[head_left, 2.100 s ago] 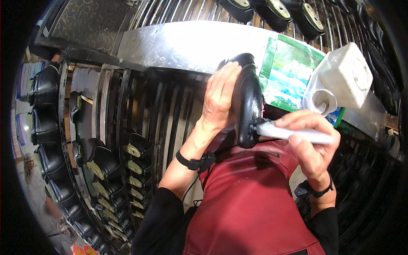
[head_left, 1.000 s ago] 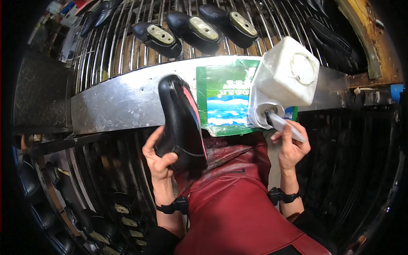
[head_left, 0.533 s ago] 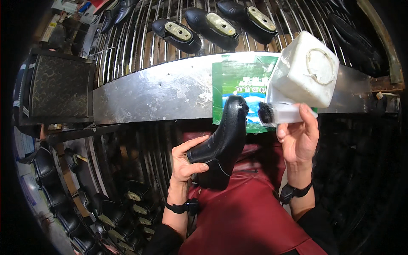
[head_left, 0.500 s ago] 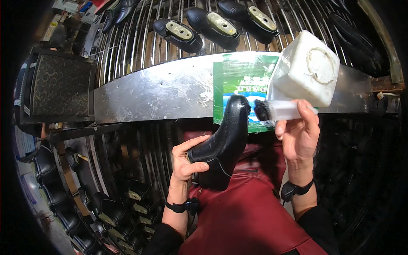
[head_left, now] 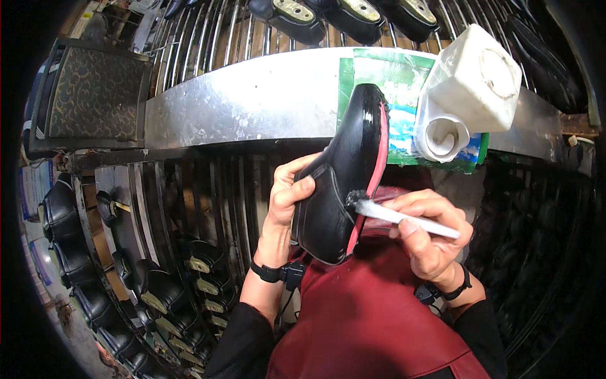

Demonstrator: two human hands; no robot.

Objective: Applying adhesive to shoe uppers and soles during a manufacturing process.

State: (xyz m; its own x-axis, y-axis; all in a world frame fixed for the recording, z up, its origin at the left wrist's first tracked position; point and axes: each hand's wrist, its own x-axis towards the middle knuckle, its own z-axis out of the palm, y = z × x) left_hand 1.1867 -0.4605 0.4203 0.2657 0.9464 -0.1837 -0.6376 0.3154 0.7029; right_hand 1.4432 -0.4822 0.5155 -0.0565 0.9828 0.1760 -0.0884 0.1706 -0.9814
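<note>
Brush (head_left: pixel 404 216) has come away from the white jug (head_left: pixel 476 79), right hand (head_left: pixel 429 240) gripping it, dabbing the black shoe (head_left: pixel 341 177) mid-frame; left hand (head_left: pixel 287 196) is clutching that.

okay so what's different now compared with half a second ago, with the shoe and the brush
The right hand drew the brush out of the white jug and down, so its bristles now meet the edge of the black shoe. The left hand turned the shoe, so its pink-edged bottom faces the brush. Both grips are unchanged, and the jug remains on the metal shelf.
</note>
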